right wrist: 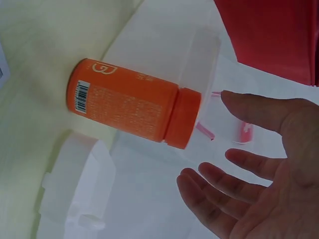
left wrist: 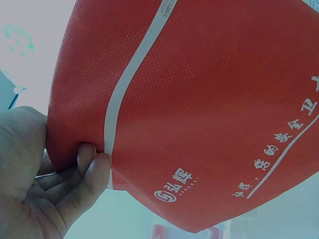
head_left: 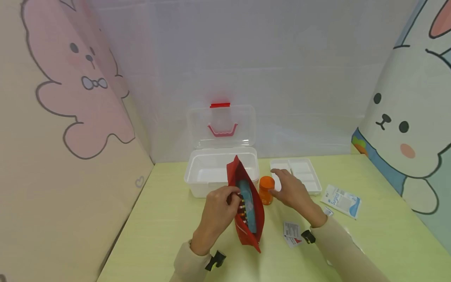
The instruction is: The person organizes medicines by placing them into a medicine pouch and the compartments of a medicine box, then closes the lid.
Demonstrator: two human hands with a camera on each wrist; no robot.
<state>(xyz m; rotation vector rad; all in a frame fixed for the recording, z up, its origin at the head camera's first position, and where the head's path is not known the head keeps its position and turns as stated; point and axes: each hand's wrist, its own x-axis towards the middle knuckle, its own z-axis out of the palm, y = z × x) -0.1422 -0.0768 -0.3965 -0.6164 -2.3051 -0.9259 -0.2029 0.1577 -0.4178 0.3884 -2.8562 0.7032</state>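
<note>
My left hand pinches the edge of a red pouch, its thumb on the side with a white stripe and printed lettering in the left wrist view. The pouch gapes at the top; inside are a blue packet and a row of small coloured pieces too small to identify. An orange bottle with an orange cap stands upright on the table, just right of the pouch. Beside it my right hand hovers with fingers spread and holds nothing. In the right wrist view the hand is apart from the bottle cap.
Behind the pouch stands a clear plastic box with its lid raised. A white divided tray lies behind the right hand. To the right are a surgical packet and small sachets. Printed fabric walls border the table.
</note>
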